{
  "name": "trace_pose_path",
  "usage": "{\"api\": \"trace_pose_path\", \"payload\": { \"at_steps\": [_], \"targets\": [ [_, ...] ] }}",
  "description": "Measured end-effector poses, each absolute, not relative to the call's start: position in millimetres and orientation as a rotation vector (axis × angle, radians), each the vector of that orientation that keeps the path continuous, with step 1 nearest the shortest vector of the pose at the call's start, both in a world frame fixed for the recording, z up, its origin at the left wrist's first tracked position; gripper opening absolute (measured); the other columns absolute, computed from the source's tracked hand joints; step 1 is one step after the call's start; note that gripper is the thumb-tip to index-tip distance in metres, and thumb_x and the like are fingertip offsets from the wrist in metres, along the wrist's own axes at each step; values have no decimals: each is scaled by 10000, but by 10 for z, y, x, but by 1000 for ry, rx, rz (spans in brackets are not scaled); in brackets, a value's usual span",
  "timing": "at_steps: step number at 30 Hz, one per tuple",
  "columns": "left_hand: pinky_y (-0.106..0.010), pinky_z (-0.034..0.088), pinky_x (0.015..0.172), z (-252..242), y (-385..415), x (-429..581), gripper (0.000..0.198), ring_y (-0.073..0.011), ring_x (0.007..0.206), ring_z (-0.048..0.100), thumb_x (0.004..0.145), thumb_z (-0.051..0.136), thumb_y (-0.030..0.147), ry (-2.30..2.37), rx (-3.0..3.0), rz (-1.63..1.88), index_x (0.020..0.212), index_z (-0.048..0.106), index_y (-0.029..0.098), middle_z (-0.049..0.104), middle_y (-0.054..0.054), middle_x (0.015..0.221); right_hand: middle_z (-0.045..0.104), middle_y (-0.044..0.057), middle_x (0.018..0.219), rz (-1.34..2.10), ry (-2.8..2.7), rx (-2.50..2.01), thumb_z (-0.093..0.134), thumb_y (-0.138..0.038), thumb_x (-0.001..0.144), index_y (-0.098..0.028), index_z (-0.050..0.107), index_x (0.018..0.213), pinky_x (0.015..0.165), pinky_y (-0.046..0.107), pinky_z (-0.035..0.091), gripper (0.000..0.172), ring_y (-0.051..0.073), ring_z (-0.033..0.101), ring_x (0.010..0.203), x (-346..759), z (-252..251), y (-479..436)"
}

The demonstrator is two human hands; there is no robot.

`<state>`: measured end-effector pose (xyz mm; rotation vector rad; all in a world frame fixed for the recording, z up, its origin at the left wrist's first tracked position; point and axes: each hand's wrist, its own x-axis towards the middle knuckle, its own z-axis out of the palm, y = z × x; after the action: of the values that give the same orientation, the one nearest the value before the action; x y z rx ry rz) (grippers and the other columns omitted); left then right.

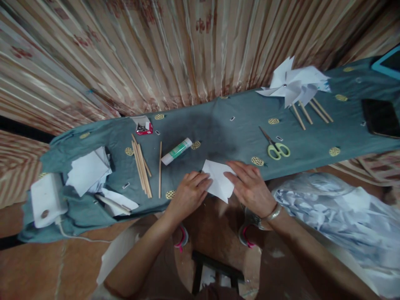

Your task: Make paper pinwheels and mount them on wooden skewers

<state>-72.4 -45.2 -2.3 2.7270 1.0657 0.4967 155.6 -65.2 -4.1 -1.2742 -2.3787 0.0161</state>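
A white piece of paper (218, 179) lies at the front edge of the cloth-covered table, between my two hands. My left hand (193, 189) grips its left side, fingers together. On its right side my right hand (251, 185) has hold of the paper, fingertips over the edge; a bracelet circles that wrist. The paper's lower corner hangs past the table edge and looks notched. Just beyond my left hand lies a green and white glue stick (176, 151). Green-handled scissors (275, 146) rest beyond my right hand.
Wooden sticks (142, 171), a small red box (144, 126), stacked papers (89, 171) and a white device (48, 200) are left. Paper pinwheels (289, 83), a dark phone (380, 117) and a plastic bag of paper (337, 212) are right. Behind hangs a curtain (175, 50).
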Motion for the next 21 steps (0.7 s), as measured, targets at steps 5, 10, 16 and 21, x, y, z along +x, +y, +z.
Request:
{"api": "trace_pose_path", "payload": {
  "at_steps": [5, 10, 16, 21],
  "targets": [
    [-401, 492, 805, -13, -514, -745, 245, -250, 988, 567, 881, 573, 244, 1057, 2695, 477, 1102, 610, 142, 641, -127, 1153, 633, 95, 1272, 309, -2369, -1261, 495, -149, 880, -202, 642, 1098, 945, 477, 440, 268, 267, 566, 1161, 1631, -56, -682],
    [-351, 491, 784, -59, -546, -739, 186, -204, 927, 592, 921, 515, 216, 1040, 2648, 650, 1064, 618, 157, 673, -85, 1033, 681, 62, 1181, 686, -2149, -1264, 533, -271, 908, -235, 679, 993, 935, 466, 482, 172, 239, 617, 1098, 1710, -83, -556],
    [-323, 525, 784, -123, -570, -723, 164, -185, 866, 616, 924, 499, 186, 1093, 2521, 755, 1039, 609, 144, 683, -76, 964, 731, 54, 972, 907, -1873, -1330, 576, -362, 888, -223, 694, 934, 869, 411, 524, 188, 219, 673, 931, 1647, -108, -396],
    [-321, 547, 773, -190, -583, -730, 384, -173, 827, 652, 942, 480, 246, 1241, 2265, 750, 1314, 412, 180, 669, -41, 899, 720, 65, 945, 783, -1860, -1350, 574, -366, 884, -215, 693, 860, 869, 412, 490, 193, 230, 655, 913, 1534, -143, -312]
  ]
}}
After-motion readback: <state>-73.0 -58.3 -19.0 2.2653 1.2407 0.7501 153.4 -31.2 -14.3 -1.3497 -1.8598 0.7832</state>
